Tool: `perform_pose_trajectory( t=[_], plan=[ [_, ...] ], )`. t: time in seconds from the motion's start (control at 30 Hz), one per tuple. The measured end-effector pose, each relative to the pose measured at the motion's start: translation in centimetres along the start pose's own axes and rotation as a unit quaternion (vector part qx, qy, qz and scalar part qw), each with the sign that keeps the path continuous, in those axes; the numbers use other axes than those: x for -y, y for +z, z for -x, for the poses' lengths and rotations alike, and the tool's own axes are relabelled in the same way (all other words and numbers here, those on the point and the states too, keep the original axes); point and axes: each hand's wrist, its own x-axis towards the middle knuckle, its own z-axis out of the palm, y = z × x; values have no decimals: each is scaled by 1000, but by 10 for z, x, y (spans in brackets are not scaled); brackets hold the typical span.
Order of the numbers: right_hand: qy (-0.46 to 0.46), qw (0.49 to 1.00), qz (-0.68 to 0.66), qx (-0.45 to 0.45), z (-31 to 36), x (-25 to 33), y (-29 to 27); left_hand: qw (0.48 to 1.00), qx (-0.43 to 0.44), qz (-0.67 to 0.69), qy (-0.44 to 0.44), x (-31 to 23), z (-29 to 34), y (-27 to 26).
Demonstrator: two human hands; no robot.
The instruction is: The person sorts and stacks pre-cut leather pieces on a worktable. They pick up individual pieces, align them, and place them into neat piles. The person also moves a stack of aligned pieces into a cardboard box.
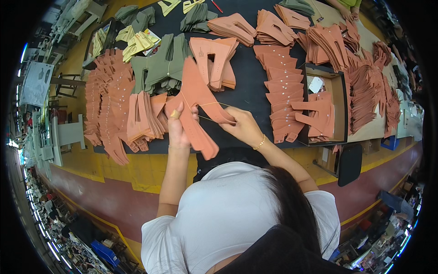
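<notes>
A stack of orange-brown V-shaped cut pieces is up in front of my chest, over the table's near edge. My left hand is closed on it, thumb on top near the fork, with a tan wrap on the thumb. My right hand is closed at the right leg's end. A thin yellowish rubber band crosses the stack and stretches over to the right fingers. Whether those fingers also pinch the leg is partly hidden.
Orange piles line the left, with dark green bundles and yellow pieces beyond. A fanned orange row and an open black box stand to the right. Another person's arm shows at far right.
</notes>
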Motion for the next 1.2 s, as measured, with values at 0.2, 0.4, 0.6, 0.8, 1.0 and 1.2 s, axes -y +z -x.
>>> perform_pose_trajectory(
  t=[0.2, 0.4, 0.6, 0.8, 1.0, 1.2],
  plan=[
    [29, 939, -333, 81, 9, 14, -27, 991, 48, -114, 49, 13, 0, 4],
    [-138, 971, 119, 153, 0, 20, -54, 994, 73, -84, -14, -7, 3, 10],
    [-227, 959, 153, -77, -18, 31, -66, 959, 110, -260, 33, -13, 18, 28],
    [-216, 975, -23, 41, -39, 41, -79, 918, 159, -360, -45, -30, 33, 53],
    [-96, 915, -346, 186, -37, 29, -57, 809, 93, -577, -60, -27, 33, 42],
    [-12, 967, -54, 250, -21, 4, -50, 699, 59, -676, 225, 15, 39, -6]
  ],
)
